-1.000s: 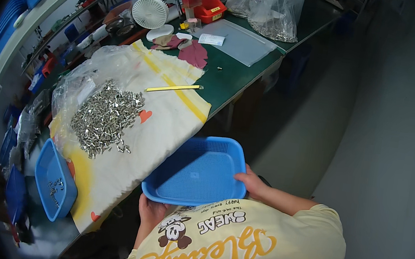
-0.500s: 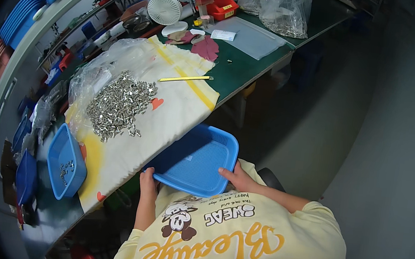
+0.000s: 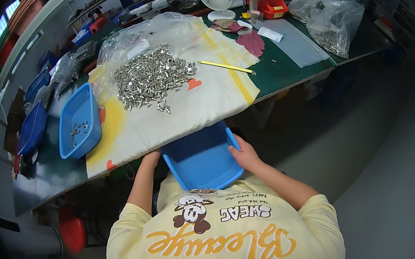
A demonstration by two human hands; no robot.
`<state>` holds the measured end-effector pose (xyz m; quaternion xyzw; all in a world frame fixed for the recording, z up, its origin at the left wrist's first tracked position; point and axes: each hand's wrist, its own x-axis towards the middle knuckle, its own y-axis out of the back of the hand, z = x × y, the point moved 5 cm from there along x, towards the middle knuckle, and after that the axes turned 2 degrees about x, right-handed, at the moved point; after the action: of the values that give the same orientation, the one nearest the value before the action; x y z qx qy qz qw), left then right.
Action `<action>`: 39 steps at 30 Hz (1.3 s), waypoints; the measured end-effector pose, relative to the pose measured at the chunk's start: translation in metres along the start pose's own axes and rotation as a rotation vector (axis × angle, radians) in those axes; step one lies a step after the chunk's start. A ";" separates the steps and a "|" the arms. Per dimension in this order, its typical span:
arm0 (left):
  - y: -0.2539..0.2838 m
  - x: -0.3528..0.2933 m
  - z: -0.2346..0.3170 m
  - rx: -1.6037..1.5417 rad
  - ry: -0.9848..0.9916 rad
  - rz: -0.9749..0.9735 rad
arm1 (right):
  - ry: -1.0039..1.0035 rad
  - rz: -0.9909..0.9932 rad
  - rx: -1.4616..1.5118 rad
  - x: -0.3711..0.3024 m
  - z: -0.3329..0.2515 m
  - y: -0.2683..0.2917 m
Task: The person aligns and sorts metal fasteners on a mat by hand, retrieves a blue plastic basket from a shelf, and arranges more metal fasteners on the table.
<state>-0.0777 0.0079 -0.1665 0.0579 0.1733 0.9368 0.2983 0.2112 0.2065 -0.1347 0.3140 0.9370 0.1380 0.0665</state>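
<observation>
In the head view, the near edge of the tabletop point(image 3: 277, 74) partly hid our one ribbed blue plastic basket point(image 3: 203, 161). Our right hand point(image 3: 244, 152) pinched its rim; how our left hand point(image 3: 151, 157) gripped, we couldn't tell. One shiny metal heap point(image 3: 151, 77) lay above.

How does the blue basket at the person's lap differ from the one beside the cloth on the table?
The lap basket is gripped by the right hand, while the table basket sits on the green tabletop. The table basket holds small metal pieces; the lap basket shows none. The cloth's edge hides the lap basket's far end; the table basket's inside shows. Both are blue with raised sides.
</observation>
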 end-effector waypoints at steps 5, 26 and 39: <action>-0.008 -0.016 -0.032 0.268 -0.176 -0.059 | -0.106 -0.302 -0.147 -0.005 -0.031 0.011; 0.008 0.032 0.188 0.559 -0.307 -0.149 | 0.697 -0.322 -0.496 0.193 -0.185 -0.066; -0.004 0.015 0.200 0.548 -0.269 -0.400 | 0.459 -0.393 -0.523 0.145 -0.182 -0.019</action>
<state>-0.0450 0.0776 0.0189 0.2234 0.3847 0.7627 0.4694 0.0470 0.2403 0.0274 0.0622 0.9029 0.4233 -0.0419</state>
